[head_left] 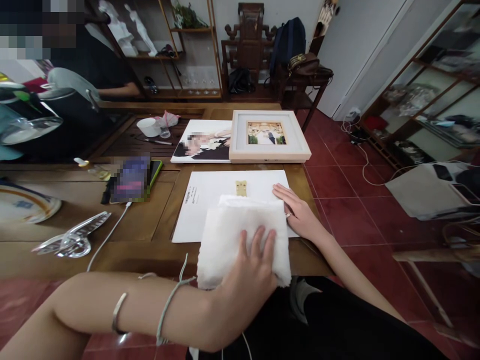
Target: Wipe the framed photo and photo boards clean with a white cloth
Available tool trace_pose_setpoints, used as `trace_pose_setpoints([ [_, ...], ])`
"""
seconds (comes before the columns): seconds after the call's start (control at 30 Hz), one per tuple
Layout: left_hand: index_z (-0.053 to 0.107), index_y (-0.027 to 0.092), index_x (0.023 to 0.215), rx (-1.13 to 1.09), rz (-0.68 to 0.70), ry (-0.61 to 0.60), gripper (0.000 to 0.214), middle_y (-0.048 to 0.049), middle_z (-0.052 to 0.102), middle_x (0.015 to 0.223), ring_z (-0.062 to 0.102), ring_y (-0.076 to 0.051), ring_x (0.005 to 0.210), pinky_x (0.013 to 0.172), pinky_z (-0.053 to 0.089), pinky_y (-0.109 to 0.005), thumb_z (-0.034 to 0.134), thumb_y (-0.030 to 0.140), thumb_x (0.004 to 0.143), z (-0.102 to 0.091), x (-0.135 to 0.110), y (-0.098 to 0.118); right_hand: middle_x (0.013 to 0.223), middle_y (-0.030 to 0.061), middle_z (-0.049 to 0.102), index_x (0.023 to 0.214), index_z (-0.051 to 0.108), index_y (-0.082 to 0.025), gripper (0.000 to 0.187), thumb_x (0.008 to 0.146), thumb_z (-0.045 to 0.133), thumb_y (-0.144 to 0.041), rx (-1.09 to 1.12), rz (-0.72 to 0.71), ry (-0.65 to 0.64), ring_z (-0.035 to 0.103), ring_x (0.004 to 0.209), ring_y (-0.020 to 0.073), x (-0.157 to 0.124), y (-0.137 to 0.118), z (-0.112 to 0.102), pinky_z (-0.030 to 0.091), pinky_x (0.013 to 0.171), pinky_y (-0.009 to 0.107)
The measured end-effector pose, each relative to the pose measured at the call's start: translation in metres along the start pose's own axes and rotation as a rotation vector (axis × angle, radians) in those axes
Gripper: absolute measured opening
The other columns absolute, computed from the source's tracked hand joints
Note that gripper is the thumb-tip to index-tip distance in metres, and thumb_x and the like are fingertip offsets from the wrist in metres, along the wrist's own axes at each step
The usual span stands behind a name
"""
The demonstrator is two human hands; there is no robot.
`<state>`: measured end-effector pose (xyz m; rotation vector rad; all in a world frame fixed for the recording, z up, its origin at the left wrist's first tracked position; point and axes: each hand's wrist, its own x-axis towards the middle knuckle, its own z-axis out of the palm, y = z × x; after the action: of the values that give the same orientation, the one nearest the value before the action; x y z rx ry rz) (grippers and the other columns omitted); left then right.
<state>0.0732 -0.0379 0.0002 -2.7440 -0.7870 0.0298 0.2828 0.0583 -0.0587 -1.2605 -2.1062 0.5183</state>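
Note:
My left hand [252,272] reaches in from the left, fingers spread over a folded white fluffy cloth [221,240], gripping it; the thumb is hidden. The cloth covers the lower part of a flat white panel [202,195] and hangs past the table's front edge. Small print runs down the panel's left side. A small tan piece with dark spots [241,188] lies on the panel, just above the cloth. My right hand [300,210], with a ring on one finger, rests flat on the panel's right edge, holding nothing.
Behind the panel lie a photo print [204,142] and a light wooden picture frame [270,152]. To the left are a phone [131,180] with a cable, a silver clamp-like tool [73,237], a dropper bottle [93,170] and a white cup [148,127]. A person sits at the far left.

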Motion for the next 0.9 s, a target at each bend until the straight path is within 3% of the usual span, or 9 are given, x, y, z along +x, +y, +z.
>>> trace_pose_setpoints([
  [0.1, 0.075, 0.016, 0.100, 0.025, -0.051, -0.070, 0.024, -0.0171, 0.046, 0.144, 0.049, -0.040, 0.128, 0.092, 0.052, -0.055, 0.055, 0.016, 0.087, 0.004, 0.016, -0.020, 0.145, 0.0105, 0.050, 0.138, 0.051, -0.021, 0.044, 0.096, 0.039, -0.026, -0.016, 0.020, 0.010, 0.040, 0.139, 0.0235, 0.000, 0.000, 0.001, 0.029, 0.118, 0.052],
  [0.23, 0.072, 0.012, 0.107, 0.002, -0.189, -0.165, 0.032, -0.0198, 0.043, 0.145, 0.046, -0.039, 0.130, 0.095, 0.049, -0.056, 0.046, 0.007, 0.089, 0.016, 0.059, -0.065, 0.145, 0.0109, 0.050, 0.138, 0.051, -0.021, 0.043, 0.097, 0.041, -0.031, -0.018, 0.021, 0.025, 0.040, 0.139, 0.0248, -0.001, -0.001, 0.002, 0.029, 0.117, 0.053],
  [0.33, 0.072, 0.011, 0.108, -0.022, -0.238, -0.158, 0.036, -0.0208, 0.042, 0.146, 0.042, -0.040, 0.133, 0.099, 0.045, -0.056, 0.040, 0.005, 0.092, 0.023, 0.081, -0.083, 0.145, 0.0098, 0.050, 0.140, 0.048, -0.023, 0.044, 0.098, 0.039, -0.031, -0.013, 0.017, 0.022, 0.039, 0.140, 0.0241, -0.001, -0.001, 0.002, 0.028, 0.118, 0.053],
  [0.43, 0.069, 0.008, 0.114, 0.006, -0.274, -0.146, 0.034, -0.0237, 0.040, 0.145, 0.042, -0.043, 0.131, 0.098, 0.045, -0.058, 0.041, 0.010, 0.095, 0.025, 0.083, -0.073, 0.148, 0.0107, 0.047, 0.144, 0.042, -0.022, 0.047, 0.098, 0.038, -0.031, -0.026, 0.030, 0.001, 0.037, 0.141, 0.0241, -0.001, -0.001, 0.001, 0.027, 0.118, 0.052],
  [0.57, 0.064, 0.008, 0.123, 0.084, -0.206, -0.136, 0.035, -0.0260, 0.042, 0.143, 0.046, -0.045, 0.128, 0.096, 0.048, -0.059, 0.047, 0.015, 0.093, 0.018, 0.064, -0.032, 0.152, 0.0087, 0.040, 0.147, 0.036, -0.022, 0.050, 0.098, 0.035, -0.032, -0.019, 0.050, -0.018, 0.033, 0.143, 0.0251, -0.001, -0.003, 0.000, 0.025, 0.120, 0.051],
  [0.73, 0.066, 0.008, 0.121, 0.093, -0.074, -0.012, 0.038, -0.0260, 0.050, 0.138, 0.049, -0.046, 0.125, 0.094, 0.049, -0.058, 0.051, 0.024, 0.090, 0.007, 0.037, 0.013, 0.150, 0.0071, 0.043, 0.145, 0.040, -0.022, 0.049, 0.100, 0.029, -0.036, 0.063, 0.107, 0.006, 0.035, 0.142, 0.0211, -0.001, -0.010, -0.004, 0.025, 0.121, 0.047],
  [0.8, 0.069, 0.010, 0.118, 0.063, -0.033, 0.013, 0.036, -0.0247, 0.052, 0.136, 0.049, -0.045, 0.125, 0.096, 0.048, -0.057, 0.052, 0.026, 0.090, 0.004, 0.032, 0.018, 0.149, 0.0073, 0.045, 0.144, 0.043, -0.021, 0.049, 0.100, 0.029, -0.039, 0.092, 0.125, 0.023, 0.037, 0.141, 0.0205, -0.001, -0.013, -0.006, 0.025, 0.121, 0.046],
  [0.9, 0.069, 0.012, 0.117, 0.009, -0.021, 0.005, 0.034, -0.0232, 0.052, 0.136, 0.050, -0.043, 0.126, 0.096, 0.049, -0.053, 0.051, 0.023, 0.090, 0.002, 0.036, 0.007, 0.149, 0.0067, 0.044, 0.143, 0.044, -0.021, 0.051, 0.100, 0.028, -0.043, 0.127, 0.126, 0.027, 0.036, 0.142, 0.0203, -0.001, -0.014, -0.006, 0.023, 0.121, 0.045],
])
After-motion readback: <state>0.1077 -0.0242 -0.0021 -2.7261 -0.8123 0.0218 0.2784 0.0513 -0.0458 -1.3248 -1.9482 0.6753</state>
